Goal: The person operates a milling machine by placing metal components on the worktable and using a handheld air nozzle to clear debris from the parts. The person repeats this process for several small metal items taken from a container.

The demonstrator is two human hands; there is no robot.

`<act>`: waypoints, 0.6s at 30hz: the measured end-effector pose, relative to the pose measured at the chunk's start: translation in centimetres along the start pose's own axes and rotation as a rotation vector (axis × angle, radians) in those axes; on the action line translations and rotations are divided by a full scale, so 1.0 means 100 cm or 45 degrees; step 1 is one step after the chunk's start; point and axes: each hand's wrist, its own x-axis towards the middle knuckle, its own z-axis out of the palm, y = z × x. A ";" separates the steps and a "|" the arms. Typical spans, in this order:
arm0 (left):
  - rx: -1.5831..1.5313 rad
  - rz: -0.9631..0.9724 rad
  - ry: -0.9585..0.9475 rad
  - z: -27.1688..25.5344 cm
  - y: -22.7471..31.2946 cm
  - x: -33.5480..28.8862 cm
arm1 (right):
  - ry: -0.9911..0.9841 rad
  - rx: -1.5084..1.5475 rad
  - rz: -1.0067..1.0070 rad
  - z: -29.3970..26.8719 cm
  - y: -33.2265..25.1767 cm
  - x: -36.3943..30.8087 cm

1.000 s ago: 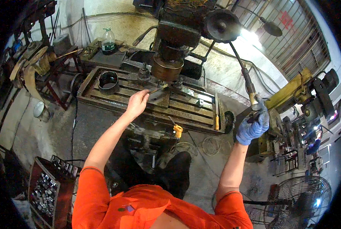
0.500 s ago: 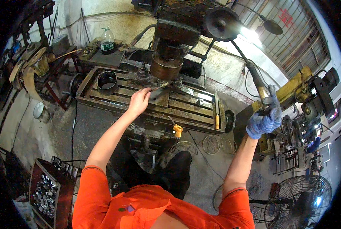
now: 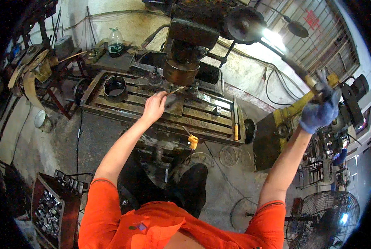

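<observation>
My bare left hand (image 3: 154, 107) pinches a small thin-handled brush (image 3: 176, 90) above the slotted machine table (image 3: 160, 117). The brush's tip is just below the round machine head (image 3: 181, 72), close to a fixture on the table; whether it touches anything I cannot tell. My right hand (image 3: 320, 113), in a blue-grey glove, is closed around the end of a long lever (image 3: 295, 68) that runs from the machine's round hub (image 3: 245, 25). Motion blurs its fingertips. On the table's left end stands a dark round pot (image 3: 115, 88) with dark liquid in it.
A yellow-handled file (image 3: 236, 124) lies along the table's right end. A yellow control box (image 3: 193, 142) hangs at its front edge. A crate of metal pieces (image 3: 48, 209) stands at lower left, a fan (image 3: 322, 220) at lower right. Cables lie coiled on the floor.
My right hand has swung the lever up and outward to the right. My left hand, holding the brush, has shifted only slightly.
</observation>
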 end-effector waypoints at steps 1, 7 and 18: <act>0.038 -0.018 0.026 0.001 -0.004 -0.001 | 0.017 -0.079 -0.057 0.003 0.006 0.010; 0.149 -0.105 0.083 0.003 -0.018 0.005 | -0.145 -0.061 -0.139 -0.003 0.052 0.066; 0.251 0.002 0.084 -0.072 -0.025 -0.008 | -0.015 -0.245 -0.267 -0.017 -0.014 0.008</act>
